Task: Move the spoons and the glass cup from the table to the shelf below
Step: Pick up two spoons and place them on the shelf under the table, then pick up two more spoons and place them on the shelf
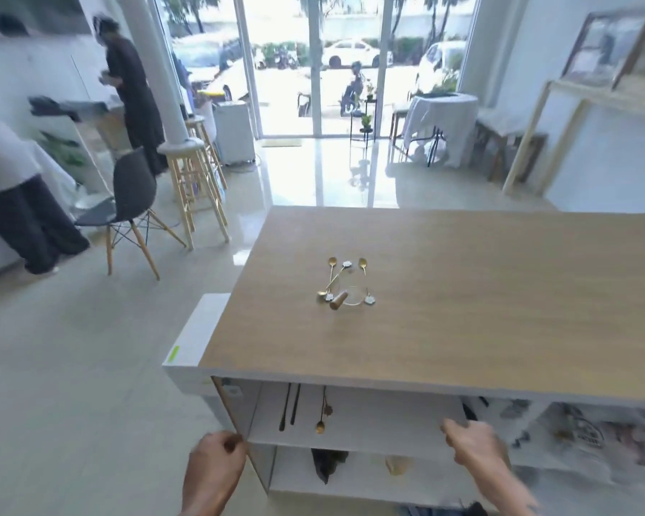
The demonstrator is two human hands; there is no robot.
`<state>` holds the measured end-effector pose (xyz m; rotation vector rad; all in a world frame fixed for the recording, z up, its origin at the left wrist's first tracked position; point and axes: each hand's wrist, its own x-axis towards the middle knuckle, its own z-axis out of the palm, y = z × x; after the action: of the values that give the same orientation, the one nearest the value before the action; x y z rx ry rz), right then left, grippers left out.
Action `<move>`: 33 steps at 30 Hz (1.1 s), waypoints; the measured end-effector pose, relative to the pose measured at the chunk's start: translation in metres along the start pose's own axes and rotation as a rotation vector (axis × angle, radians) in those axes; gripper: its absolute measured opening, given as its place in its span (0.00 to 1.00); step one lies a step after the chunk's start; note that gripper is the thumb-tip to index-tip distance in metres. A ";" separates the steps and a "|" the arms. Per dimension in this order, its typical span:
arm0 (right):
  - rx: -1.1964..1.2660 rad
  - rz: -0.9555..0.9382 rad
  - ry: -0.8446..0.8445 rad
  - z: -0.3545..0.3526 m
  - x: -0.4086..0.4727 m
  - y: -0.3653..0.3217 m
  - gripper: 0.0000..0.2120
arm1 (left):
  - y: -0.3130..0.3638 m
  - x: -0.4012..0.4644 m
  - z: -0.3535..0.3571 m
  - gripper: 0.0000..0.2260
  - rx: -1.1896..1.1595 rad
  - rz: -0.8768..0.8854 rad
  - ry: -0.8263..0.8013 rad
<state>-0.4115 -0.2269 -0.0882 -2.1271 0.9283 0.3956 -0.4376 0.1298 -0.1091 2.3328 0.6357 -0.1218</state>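
Note:
Several gold spoons (331,276) with white flower ends lie in a loose cluster in the middle of the wooden table (462,292). Among them stands a clear glass cup (354,296) with a wooden handle, hard to make out. Under the tabletop, the white shelf (369,426) holds one gold spoon (321,422) and two dark sticks (290,405). My left hand (216,467) grips the edge of the open cabinet door (239,426). My right hand (473,446) hovers at the shelf's front edge, fingers loosely curled, nothing in it.
A lower shelf (369,486) carries a dark object and a tan one. Cluttered compartments lie to the right under the table. A dark chair (127,206), wooden stools (194,188) and two standing people are at the left. A glass door is ahead.

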 end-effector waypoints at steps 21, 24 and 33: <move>0.196 -0.335 0.092 -0.115 -0.005 -0.151 0.16 | 0.187 0.074 -0.077 0.09 -0.127 0.213 0.125; 0.189 -0.334 0.064 -0.101 0.019 -0.174 0.13 | 0.202 0.107 -0.062 0.10 -0.125 0.194 0.068; 0.149 -0.280 0.027 -0.060 0.081 -0.236 0.09 | 0.248 0.197 -0.021 0.10 -0.040 0.205 -0.135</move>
<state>-0.1856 -0.2077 0.0314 -2.0909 0.6401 0.1513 -0.1492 0.0674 0.0076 2.3127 0.3280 -0.1691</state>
